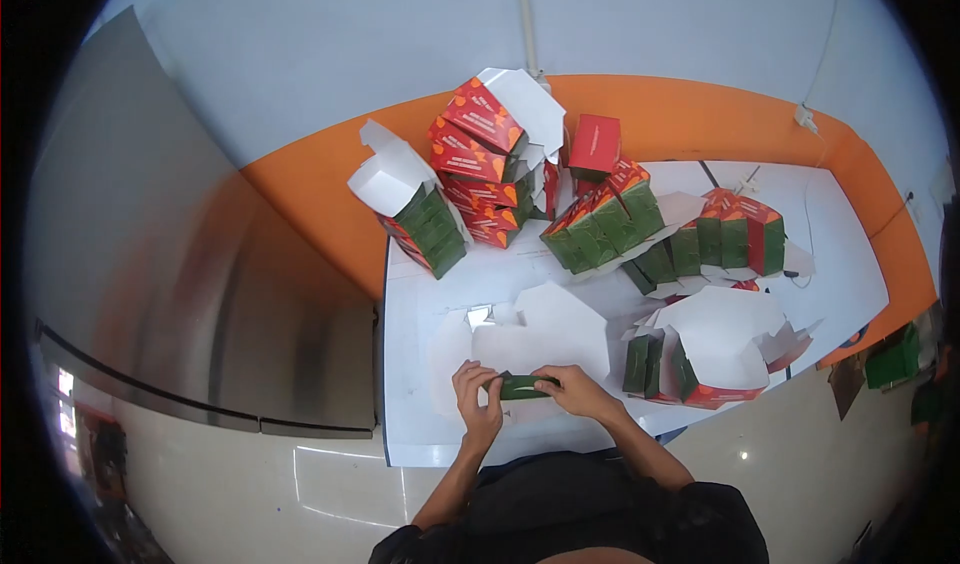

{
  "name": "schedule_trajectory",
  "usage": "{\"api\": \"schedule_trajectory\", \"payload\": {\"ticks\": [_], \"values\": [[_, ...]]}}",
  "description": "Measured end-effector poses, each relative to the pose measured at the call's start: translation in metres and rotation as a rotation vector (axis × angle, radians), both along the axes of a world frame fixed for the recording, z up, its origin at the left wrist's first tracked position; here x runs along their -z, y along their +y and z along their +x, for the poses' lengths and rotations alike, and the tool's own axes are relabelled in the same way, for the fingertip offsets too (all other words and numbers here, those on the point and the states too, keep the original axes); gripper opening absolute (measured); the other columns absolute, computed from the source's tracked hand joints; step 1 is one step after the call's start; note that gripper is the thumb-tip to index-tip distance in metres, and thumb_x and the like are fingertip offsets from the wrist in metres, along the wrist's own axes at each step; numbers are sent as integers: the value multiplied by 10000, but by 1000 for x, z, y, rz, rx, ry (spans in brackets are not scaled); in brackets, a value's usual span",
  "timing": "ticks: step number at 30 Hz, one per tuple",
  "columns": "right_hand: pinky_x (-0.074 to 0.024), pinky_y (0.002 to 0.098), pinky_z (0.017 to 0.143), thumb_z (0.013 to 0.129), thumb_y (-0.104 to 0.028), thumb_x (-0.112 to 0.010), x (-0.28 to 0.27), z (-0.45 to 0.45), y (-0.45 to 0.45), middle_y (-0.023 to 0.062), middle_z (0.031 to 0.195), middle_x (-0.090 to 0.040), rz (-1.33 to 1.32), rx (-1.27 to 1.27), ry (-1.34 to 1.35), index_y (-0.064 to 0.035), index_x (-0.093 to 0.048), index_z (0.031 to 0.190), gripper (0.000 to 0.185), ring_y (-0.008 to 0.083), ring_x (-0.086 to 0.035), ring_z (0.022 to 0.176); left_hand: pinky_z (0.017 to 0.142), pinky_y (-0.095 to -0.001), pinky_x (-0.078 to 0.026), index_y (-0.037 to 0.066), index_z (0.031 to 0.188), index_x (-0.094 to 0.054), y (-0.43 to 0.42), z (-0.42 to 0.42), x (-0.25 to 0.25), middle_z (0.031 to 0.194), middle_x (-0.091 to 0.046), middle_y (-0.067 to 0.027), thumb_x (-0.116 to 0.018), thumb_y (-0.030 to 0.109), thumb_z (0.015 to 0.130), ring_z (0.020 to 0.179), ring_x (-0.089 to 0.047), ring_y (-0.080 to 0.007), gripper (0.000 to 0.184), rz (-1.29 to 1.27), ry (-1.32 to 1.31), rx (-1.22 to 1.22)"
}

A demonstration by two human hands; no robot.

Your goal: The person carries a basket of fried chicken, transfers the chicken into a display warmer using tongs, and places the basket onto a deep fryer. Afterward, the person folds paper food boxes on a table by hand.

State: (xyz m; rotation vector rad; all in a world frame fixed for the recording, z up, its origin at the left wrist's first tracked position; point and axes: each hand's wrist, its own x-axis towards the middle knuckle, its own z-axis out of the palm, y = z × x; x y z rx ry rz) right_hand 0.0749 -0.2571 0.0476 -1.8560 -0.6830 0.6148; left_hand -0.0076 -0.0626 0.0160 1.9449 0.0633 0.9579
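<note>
At the front of the white table, a carton point(540, 329) with its white inside facing up lies before me. Its narrow green side panel point(522, 387) is between my hands. My left hand point(478, 396) grips the left end of that panel, the fingers bent around it. On the right end, my right hand point(572, 391) pinches the panel between thumb and fingers. White flaps of the carton spread out beyond both hands, towards the back of the table.
Stacks of red and green cartons point(480, 154) stand at the back, with more nested cartons point(610, 219) beside them. Another nested group point(700, 354) lies right of my hands. A metal cabinet point(200, 264) borders the white table point(420, 444) on the left.
</note>
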Motion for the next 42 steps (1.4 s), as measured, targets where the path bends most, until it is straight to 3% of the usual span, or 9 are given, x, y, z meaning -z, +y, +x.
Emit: {"api": "schedule_trajectory", "payload": {"ticks": [5,8,11,15,18,19,23,30,42], "values": [[-522,427,819,971,-100,-628,-10,0,-10,217,959,-721,45,-87,-195,0,-686,1165,226,386,-687,885,1180,-577,-298,89,1048,-716,-3,-3,-9,1091,-697,-53,-738,3,841,1253,-564,-303,225,313,196,318],[-526,436,829,973,-104,-608,-12,0,-12,193,1019,-717,26,-152,-300,-19,-675,1209,260,406,-670,894,1135,-540,-386,68,1059,-730,-3,-8,-37,1051,-709,-78,-739,26,858,1208,-593,-312,205,428,315,299],[-540,412,857,962,-55,-628,-38,-14,-2,167,1097,-707,181,18,-513,-3,-648,1231,274,355,-693,914,989,-445,-513,34,1055,-740,12,-12,-30,1013,-714,-108,-749,69,885,1069,-667,-281,174,175,545,354],[-484,384,1033,878,99,-695,-61,-32,-3,156,1180,-666,548,322,-374,29,-619,1138,279,229,-650,1099,852,-343,-573,-33,1025,-712,31,-16,-12,992,-714,-153,-734,103,950,903,-712,-203,156,-297,512,229],[-452,389,1060,907,19,-702,-28,-12,-3,191,1288,-605,681,437,-297,5,-615,1220,326,277,-591,1225,867,-329,-574,-49,1019,-700,38,-24,-29,1005,-717,-148,-724,107,964,934,-706,-194,167,-406,493,258],[-414,433,1110,905,-51,-742,-31,-3,-12,218,1468,-474,507,286,-341,-54,-652,1236,343,347,-496,1352,858,-340,-569,-40,1021,-705,38,-26,-30,1001,-720,-145,-730,99,953,911,-706,-196,157,-395,485,280],[-333,508,1185,898,-164,-786,-45,-5,-5,195,1643,-193,207,52,-357,-176,-700,1287,399,407,-288,1495,831,-358,-553,-29,1005,-715,29,-31,-63,986,-722,-152,-733,98,940,891,-701,-252,144,-133,545,368],[-313,529,1197,889,-206,-794,-6,0,0,204,1653,-190,227,254,-312,-169,-728,1241,360,418,-239,1513,794,-405,-533,-33,982,-711,13,-35,-91,968,-713,-156,-732,97,930,896,-670,-323,141,-6,521,365],[-287,559,1206,908,-213,-768,-30,-4,-6,210,1704,-39,280,-113,-276,-212,-754,1254,346,397,-121,1558,808,-403,-541,16,981,-728,14,-20,-109,963,-706,-135,-765,35,860,937,-664,-310,128,257,394,411]]}}
